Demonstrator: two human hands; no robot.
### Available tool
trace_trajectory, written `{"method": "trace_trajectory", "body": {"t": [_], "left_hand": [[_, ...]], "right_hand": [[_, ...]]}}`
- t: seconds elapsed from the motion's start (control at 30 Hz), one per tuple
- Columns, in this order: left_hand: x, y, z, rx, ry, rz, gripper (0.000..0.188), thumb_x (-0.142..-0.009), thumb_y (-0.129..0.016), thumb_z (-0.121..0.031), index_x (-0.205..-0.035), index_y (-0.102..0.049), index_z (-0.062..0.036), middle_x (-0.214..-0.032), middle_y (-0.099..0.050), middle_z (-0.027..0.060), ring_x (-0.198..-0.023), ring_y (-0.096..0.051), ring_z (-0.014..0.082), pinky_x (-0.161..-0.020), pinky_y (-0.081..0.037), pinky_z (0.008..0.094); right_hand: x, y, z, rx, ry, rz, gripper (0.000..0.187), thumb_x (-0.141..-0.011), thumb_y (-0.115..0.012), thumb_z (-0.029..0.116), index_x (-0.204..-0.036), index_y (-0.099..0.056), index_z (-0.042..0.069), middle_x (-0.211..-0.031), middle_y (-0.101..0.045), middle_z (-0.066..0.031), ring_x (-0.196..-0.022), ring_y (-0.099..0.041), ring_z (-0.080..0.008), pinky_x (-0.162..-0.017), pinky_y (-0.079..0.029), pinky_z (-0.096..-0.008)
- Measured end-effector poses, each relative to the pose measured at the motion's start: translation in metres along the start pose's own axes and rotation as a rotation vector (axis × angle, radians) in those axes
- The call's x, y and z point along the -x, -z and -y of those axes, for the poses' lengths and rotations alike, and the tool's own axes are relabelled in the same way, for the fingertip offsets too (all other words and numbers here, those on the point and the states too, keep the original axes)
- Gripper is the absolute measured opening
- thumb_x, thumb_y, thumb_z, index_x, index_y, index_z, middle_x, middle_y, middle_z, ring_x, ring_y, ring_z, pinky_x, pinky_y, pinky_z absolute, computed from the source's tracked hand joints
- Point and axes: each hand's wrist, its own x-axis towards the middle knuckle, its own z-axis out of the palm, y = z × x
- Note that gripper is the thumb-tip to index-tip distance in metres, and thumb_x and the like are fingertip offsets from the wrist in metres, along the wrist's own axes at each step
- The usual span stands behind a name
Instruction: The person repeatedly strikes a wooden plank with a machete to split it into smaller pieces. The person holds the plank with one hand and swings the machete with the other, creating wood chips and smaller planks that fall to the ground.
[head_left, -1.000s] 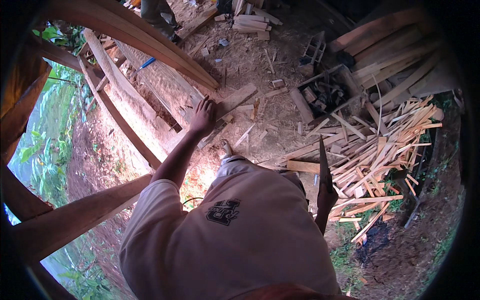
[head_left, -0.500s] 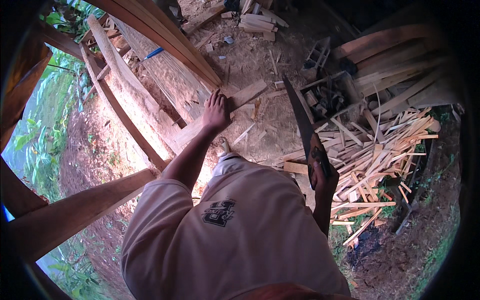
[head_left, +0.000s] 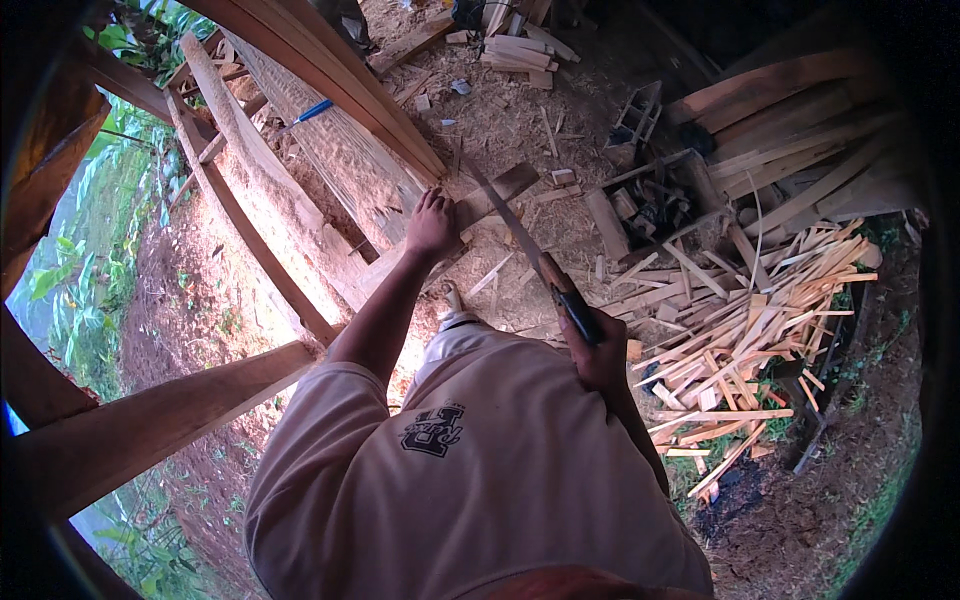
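**Saw blade laid across the line of the board, left hand planted on the wood**

Your left hand (head_left: pixel 432 225) rests on top of the board (head_left: pixel 478 207), fingers bent toward its far edge; you cannot tell from this view how firmly they grip. The board slants from lower left to upper right in front of you, passing the near end of a wide plank (head_left: pixel 345 155). Your right hand (head_left: pixel 597 345) is closed around the black handle of the handsaw (head_left: pixel 553 272). Its blade points away and to your left, crossing the board to the right of your left hand; whether the teeth touch the wood, you cannot tell.

On the wide plank lies a blue-handled tool (head_left: pixel 313 110). To your right, a wooden box (head_left: pixel 605 226) holds dark pieces and scraps, and a heap of pale offcuts (head_left: pixel 740 335) spreads over the ground nearer you.
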Motion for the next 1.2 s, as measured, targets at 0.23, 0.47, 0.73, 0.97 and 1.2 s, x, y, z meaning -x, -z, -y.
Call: {"method": "trace_trajectory", "body": {"t": [0.23,0.47,0.73,0.97,1.2], "left_hand": [[0.001,-0.002,-0.002,-0.075,0.011,-0.072,0.032,-0.091,-0.055,-0.02,-0.114,-0.062,0.0015,-0.124,-0.065,0.0211,-0.136,-0.05,0.0347,-0.128,-0.022,0.0484],[-0.01,-0.005,-0.007,-0.097,0.058,-0.014,0.032,-0.094,-0.052,-0.022,-0.116,-0.062,-0.0008,-0.122,-0.066,0.02,-0.133,-0.052,0.0321,-0.129,-0.017,0.0514],[-0.012,-0.001,-0.003,-0.082,0.065,0.013,0.03,-0.099,-0.051,-0.029,-0.107,-0.064,-0.0036,-0.105,-0.07,0.0204,-0.12,-0.06,0.0336,-0.128,-0.018,0.051],[-0.015,-0.012,0.003,-0.087,0.014,-0.086,0.031,-0.101,-0.05,-0.031,-0.105,-0.066,-0.0038,-0.103,-0.07,0.0217,-0.12,-0.061,0.0343,-0.127,-0.022,0.0506],[-0.016,-0.005,0.003,-0.029,-0.012,0.048,0.035,-0.089,-0.057,-0.023,-0.116,-0.062,-0.0005,-0.106,-0.072,0.0184,-0.122,-0.062,0.0285,-0.131,-0.015,0.0478]], "right_hand": [[0.002,-0.004,0.019,-0.001,0.053,0.027,0.026,-0.091,-0.077,0.024,-0.084,-0.07,0.0,-0.061,-0.059,-0.0077,-0.056,-0.055,-0.0138,-0.056,-0.044,-0.0352],[0.002,-0.002,0.016,-0.01,0.045,0.025,0.028,-0.09,-0.078,0.026,-0.082,-0.07,0.001,-0.06,-0.059,-0.0084,-0.056,-0.055,-0.017,-0.056,-0.044,-0.0376],[0.004,0.011,0.02,0.106,0.068,0.089,0.029,-0.089,-0.078,0.028,-0.08,-0.069,0.002,-0.061,-0.06,-0.0109,-0.056,-0.059,-0.0196,-0.057,-0.045,-0.0378],[0.02,0.039,0.048,0.242,0.0,0.136,0.025,-0.088,-0.081,0.027,-0.088,-0.072,0.004,-0.07,-0.064,-0.0103,-0.064,-0.062,-0.0236,-0.064,-0.048,-0.0384],[0.021,0.042,0.065,0.207,-0.195,0.154,0.036,-0.086,-0.083,0.031,-0.106,-0.071,0.004,-0.096,-0.066,-0.0165,-0.089,-0.064,-0.0309,-0.081,-0.05,-0.045]]}}
